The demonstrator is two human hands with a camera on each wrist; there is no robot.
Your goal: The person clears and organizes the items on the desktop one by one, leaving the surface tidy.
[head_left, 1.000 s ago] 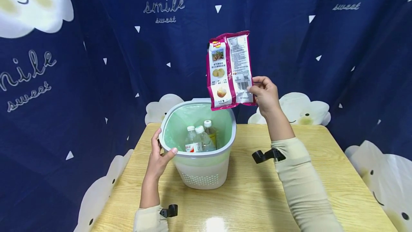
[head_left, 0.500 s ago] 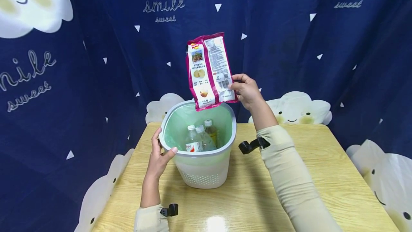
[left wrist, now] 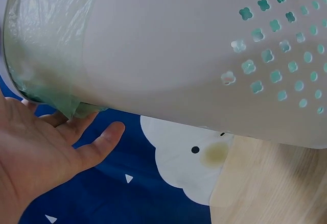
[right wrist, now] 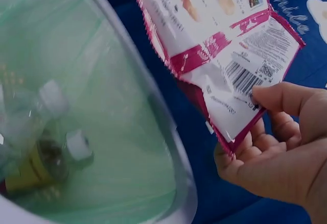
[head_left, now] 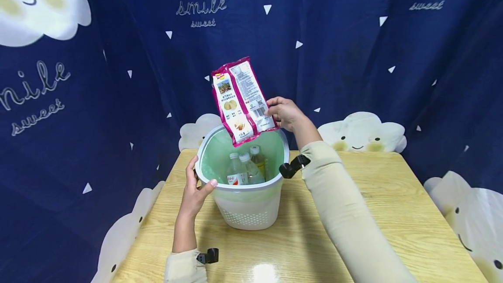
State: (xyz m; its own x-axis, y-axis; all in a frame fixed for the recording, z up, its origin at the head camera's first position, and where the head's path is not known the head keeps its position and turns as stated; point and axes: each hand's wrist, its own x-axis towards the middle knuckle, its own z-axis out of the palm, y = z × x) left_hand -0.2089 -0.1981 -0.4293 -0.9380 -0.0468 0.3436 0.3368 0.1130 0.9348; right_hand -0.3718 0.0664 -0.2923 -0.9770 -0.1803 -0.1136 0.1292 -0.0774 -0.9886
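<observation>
My right hand [head_left: 288, 114] pinches the lower right edge of a magenta and white potato chip bag [head_left: 243, 99], thumb over the barcode side. The bag tilts left, its lower end overlapping the back rim of a white trash bin [head_left: 251, 213] in the head view. Green plastic liner [left wrist: 51, 35] covers the bin's inside and folds over its outside. My left hand [head_left: 194, 195] holds the bin's front left rim, its fingers along the side and thumb at the front. Inside stand several capped plastic bottles, among them a yellow-labelled bottle [right wrist: 38, 168].
The bin stands on a light wooden table [head_left: 334, 230], with perforations low on its wall. Behind the table hangs a dark blue curtain [head_left: 334, 34] printed with white clouds and "smile sweet". A black wrist camera [head_left: 294, 166] sits on the right sleeve.
My right hand has carried the chip bag left and then lower, from the bin's right side to over its back part, tilting it further left. The left hand and bin stay put.
</observation>
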